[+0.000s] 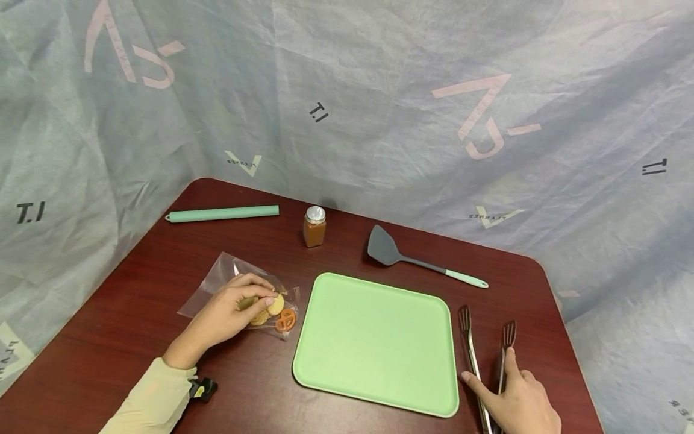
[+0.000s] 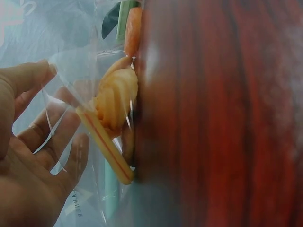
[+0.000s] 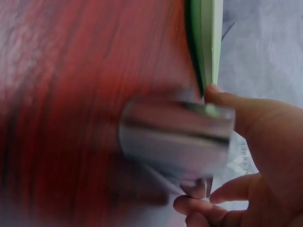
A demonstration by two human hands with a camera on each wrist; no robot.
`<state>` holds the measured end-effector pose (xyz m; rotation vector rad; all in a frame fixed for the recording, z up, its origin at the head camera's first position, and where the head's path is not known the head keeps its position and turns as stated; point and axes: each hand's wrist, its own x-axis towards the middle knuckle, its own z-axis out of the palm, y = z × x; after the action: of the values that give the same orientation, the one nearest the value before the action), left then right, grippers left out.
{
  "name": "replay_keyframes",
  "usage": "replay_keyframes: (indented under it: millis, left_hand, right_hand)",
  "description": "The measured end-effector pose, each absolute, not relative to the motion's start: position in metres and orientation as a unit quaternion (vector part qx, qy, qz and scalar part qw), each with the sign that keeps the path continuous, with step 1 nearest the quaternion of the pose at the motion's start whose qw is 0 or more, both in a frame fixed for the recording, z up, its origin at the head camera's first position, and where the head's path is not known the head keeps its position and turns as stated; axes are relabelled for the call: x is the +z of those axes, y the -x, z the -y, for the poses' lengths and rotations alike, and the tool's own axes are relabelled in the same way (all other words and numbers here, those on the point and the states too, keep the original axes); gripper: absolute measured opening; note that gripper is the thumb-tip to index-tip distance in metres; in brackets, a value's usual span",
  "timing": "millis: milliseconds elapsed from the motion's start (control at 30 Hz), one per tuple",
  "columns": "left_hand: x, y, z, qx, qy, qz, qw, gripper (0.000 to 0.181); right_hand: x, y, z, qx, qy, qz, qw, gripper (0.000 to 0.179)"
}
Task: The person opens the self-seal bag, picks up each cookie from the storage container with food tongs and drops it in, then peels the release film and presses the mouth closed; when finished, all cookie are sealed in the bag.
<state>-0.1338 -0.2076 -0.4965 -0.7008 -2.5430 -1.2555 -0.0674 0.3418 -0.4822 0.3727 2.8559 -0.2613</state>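
Observation:
A clear plastic bag (image 1: pixel 208 289) lies at the left of the table, with round biscuits (image 1: pixel 260 317), a sandwich biscuit (image 2: pixel 106 146) and a pretzel (image 1: pixel 285 320) inside. Curved over the bag from above, my left hand (image 1: pixel 233 307) grips its film, thumb and fingertips beside the biscuits. To the right, metal tongs (image 1: pixel 473 355) with slotted ends lie with their arms spread. My right hand (image 1: pixel 523 401) holds them, thumb at the left arm and index finger along the right one. The tongs' near end (image 3: pixel 175 135) looks large and blurred in the right wrist view.
A light green tray (image 1: pixel 379 343) lies between the hands. Behind it are a grey spatula (image 1: pixel 385 246) with a pale green handle and a spice jar (image 1: pixel 314 227) with brown contents. A green rod with a loop (image 1: pixel 222 213) lies at the far left. Printed cloth (image 1: pixel 379 150) hangs behind the table.

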Motion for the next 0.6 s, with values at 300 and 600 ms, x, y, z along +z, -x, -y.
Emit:
replay_keyframes:
  millis: [300, 600]
  left_hand:
    - [-0.497, 0.134, 0.209, -0.432, 0.243, 0.861, 0.111, 0.009]
    - [-0.498, 0.136, 0.207, -0.431, 0.246, 0.86, 0.118, 0.009]
  right_hand:
    - [-0.451, 0.071, -0.332, -0.075, -0.061, -0.988, 0.123, 0.109]
    - [-0.421, 0.094, -0.244, -0.136, 0.181, -0.969, -0.097, 0.061]
